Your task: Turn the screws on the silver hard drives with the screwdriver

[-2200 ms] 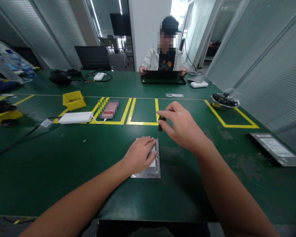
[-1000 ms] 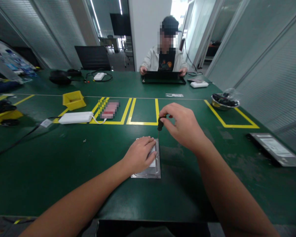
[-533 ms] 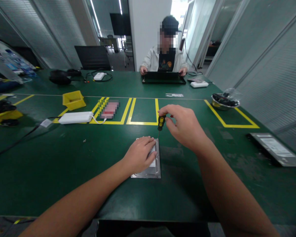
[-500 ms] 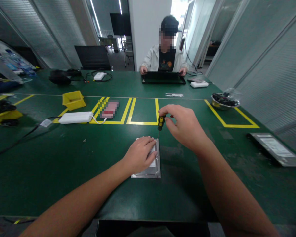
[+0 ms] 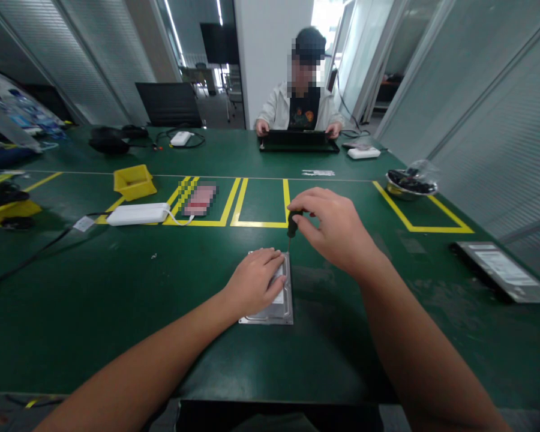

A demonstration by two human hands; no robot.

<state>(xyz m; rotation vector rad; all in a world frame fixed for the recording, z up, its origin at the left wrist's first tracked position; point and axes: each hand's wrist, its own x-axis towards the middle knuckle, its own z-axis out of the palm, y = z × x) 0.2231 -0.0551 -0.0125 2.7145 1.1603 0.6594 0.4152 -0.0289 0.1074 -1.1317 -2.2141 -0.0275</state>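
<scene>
A silver hard drive (image 5: 288,306) lies flat on the green table, its white label partly covered. My left hand (image 5: 256,282) rests across the top of it with the fingers stretched out. Pinched between the thumb and fingers of my right hand (image 5: 330,231) is a screwdriver (image 5: 292,224) with a dark handle. It stands nearly upright, and its thin shaft reaches down to the drive's far right corner. Whether the tip sits in a screw is too small to make out.
A second drive-like metal unit (image 5: 504,272) lies at the right. Beyond my hands are a yellow bin (image 5: 135,182), a white power strip (image 5: 137,214) and a metal bowl (image 5: 409,185) of dark items. Across the table a person (image 5: 279,108) holds a black panel (image 5: 299,141).
The screwdriver has turned about its axis: yellow patches on its handle faced me before, and now a dark side shows. My right fingers have shifted slightly; my left hand stays put.
</scene>
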